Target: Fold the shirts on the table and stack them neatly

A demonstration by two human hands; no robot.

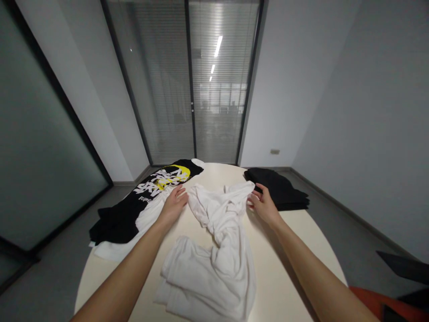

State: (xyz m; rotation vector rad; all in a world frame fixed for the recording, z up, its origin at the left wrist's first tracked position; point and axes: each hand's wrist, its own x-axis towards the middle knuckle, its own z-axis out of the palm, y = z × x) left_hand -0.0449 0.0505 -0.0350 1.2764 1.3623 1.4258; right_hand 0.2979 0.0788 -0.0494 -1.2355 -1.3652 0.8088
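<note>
A crumpled white garment, seemingly a T-shirt [231, 237], lies bunched and twisted on the pale round table [281, 286]. Its far end spreads out sideways between my two hands. My left hand [174, 205] is just beside the left corner of that far end, fingers loosely apart and holding nothing that I can see. At the right corner, my right hand [263, 205] has its fingers spread close to the cloth; whether they touch it is unclear. The near part of the garment lies in loose folds toward me.
Left on the table lie a black T-shirt [122, 217] with white and yellow print and white cloth [112, 250] under it. A folded black stack of clothing [276, 188] sits at the far right. A red chair [378, 302] stands at the lower right. Glass doors [217, 112] are behind.
</note>
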